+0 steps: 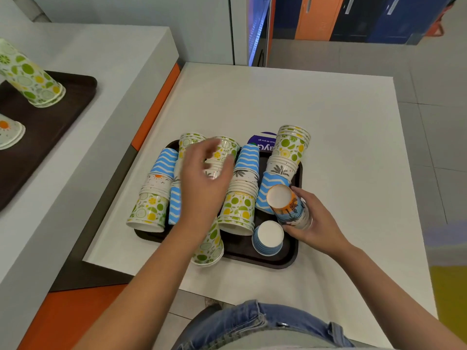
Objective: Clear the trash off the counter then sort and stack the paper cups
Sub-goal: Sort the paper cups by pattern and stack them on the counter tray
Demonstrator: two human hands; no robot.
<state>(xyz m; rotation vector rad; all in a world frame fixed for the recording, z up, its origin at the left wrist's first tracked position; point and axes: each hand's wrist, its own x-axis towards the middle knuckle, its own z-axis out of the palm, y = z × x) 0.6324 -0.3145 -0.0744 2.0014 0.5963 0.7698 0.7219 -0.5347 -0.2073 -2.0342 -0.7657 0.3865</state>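
A dark tray (294, 251) on the white table holds several mixed stacks of upside-down paper cups: citrus print, blue zigzag, palm and sun patterns. My right hand (319, 223) grips a tilted cup with an orange and blue palm print (290, 205) above the tray's right side. Below it stands a single blue-striped cup (268, 238), bottom up. My left hand (206, 183) hovers over the middle stacks, blurred, fingers spread and loosely bent, holding nothing. A citrus stack (293, 145) stands at the tray's far right corner.
A second dark tray (50, 122) on the grey counter at left carries a leaning citrus-cup stack (30, 77) and a sun-print stack (10, 133). A purple sticker (264, 141) lies behind the near tray. White table (328, 109) spreads beyond; floor lies right.
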